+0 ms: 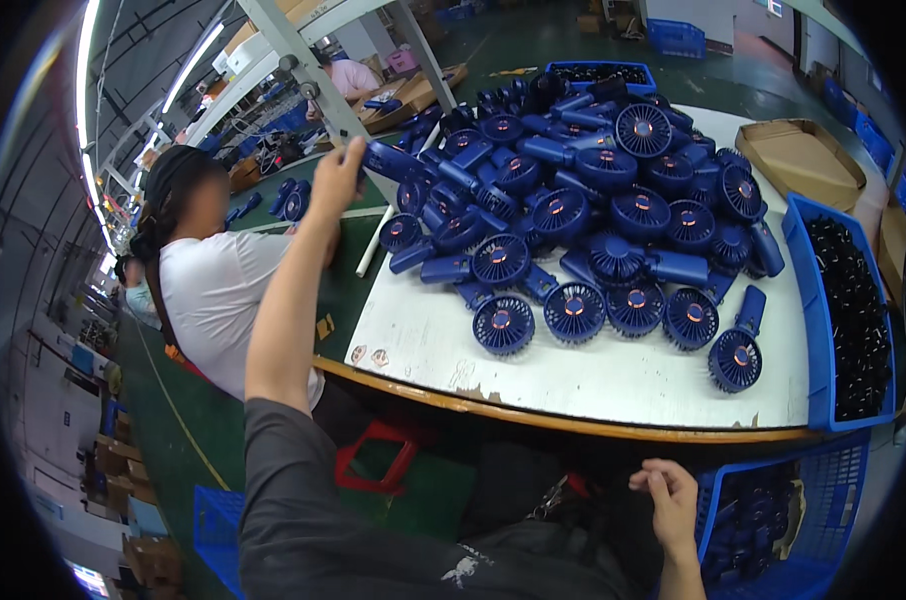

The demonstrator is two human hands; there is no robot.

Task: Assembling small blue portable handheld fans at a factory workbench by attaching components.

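My left arm reaches out to the far left, and my left hand [337,182] is closed on the end of a dark blue handheld fan [393,161], above the left edge of the heap. Several more handheld fans, blue with round slatted heads, are piled on the white table [613,385]. One separate fan [735,360] lies near the front right. Low in front of me, my right hand [668,498] is off the table with its fingers loosely bent and apart, and no object shows in it. It is nearest a blue crate [841,490] below the table edge.
A blue bin [819,330] of small black parts stands on the table's right side, beside an open cardboard box [801,165]. A person in a white shirt [218,290] sits at the left. A metal post [303,75] rises behind my left hand; a red stool [378,455] stands below.
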